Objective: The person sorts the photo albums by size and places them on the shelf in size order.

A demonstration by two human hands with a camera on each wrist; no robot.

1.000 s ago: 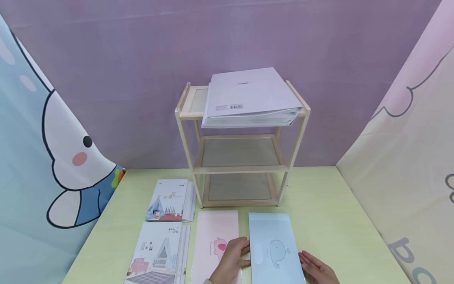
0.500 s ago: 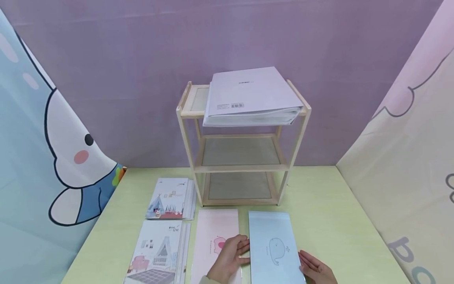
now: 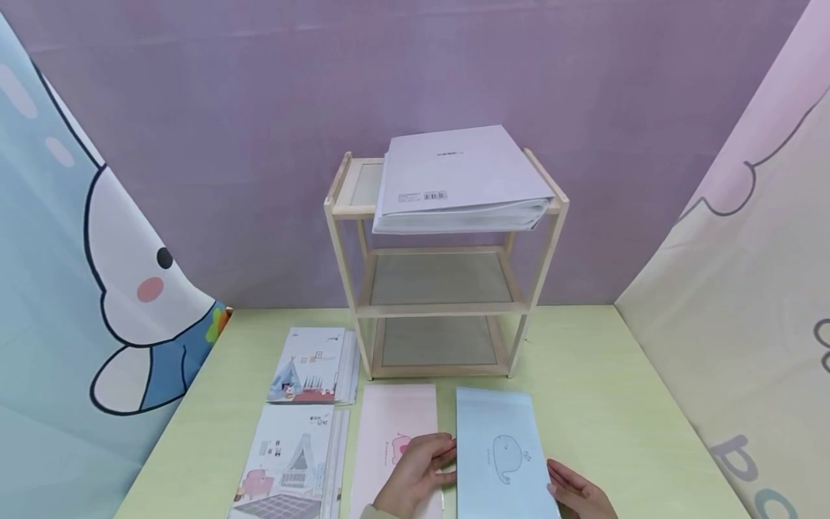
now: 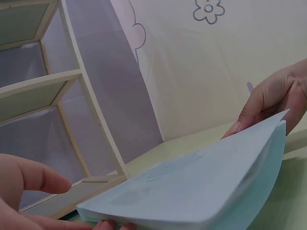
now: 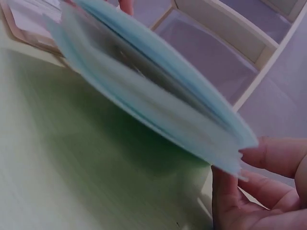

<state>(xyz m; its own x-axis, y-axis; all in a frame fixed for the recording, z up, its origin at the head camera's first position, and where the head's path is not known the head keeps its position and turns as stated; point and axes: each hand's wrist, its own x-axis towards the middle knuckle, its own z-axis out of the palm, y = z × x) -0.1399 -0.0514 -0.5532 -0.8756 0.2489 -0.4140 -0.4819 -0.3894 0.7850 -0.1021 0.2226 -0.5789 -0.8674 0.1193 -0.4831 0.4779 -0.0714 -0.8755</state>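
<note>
Rectangular light-blue whale-print paper booklet [image 3: 499, 450] is hovering between hands, right edge above pale-green surface [image 3: 603, 404]; right hand [image 3: 581, 494] pinching that edge, left hand [image 3: 418, 468] merely touching opposite, fingers spread, so uneven support is possibly risking gaping layers slipping.

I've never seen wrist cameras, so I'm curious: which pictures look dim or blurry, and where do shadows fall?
Head view: evenly lit, whale drawing fairly sharp; left wrist view: dimmer, that drawing faint; right wrist view: dim, blue booklet soft-edged, a dark shadow on the table below it.
</note>
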